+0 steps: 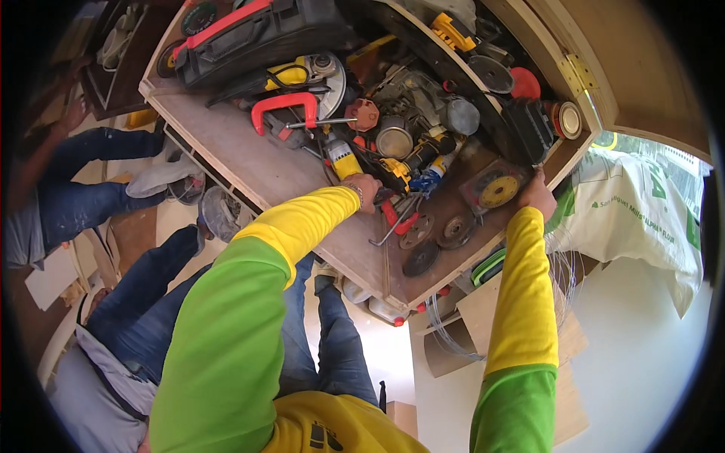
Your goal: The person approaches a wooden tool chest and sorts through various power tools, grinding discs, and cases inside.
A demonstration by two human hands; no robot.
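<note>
My left hand [363, 191] reaches into a wooden tool box [226, 150], beside a yellow-and-grey power tool [342, 157] and a red-handled tool [399, 218]. Its fingers are partly hidden, so I cannot tell if they grip anything. My right hand [538, 197] is at the box's right side wall. Its fingertips come close to the lower corner of a black plastic case [528, 129] and the packaged yellow cutting disc [498, 189]; whether it holds either is unclear. Loose grinding discs [422, 257] lie in the box's near corner.
A red C-clamp [285, 105], an angle grinder [289, 75], a tin can [394, 139] and a black tool case [260, 42] crowd the box. A hinged wooden lid [651, 73] stands at right, above a white sack [628, 209]. Two people [102, 164] are at left.
</note>
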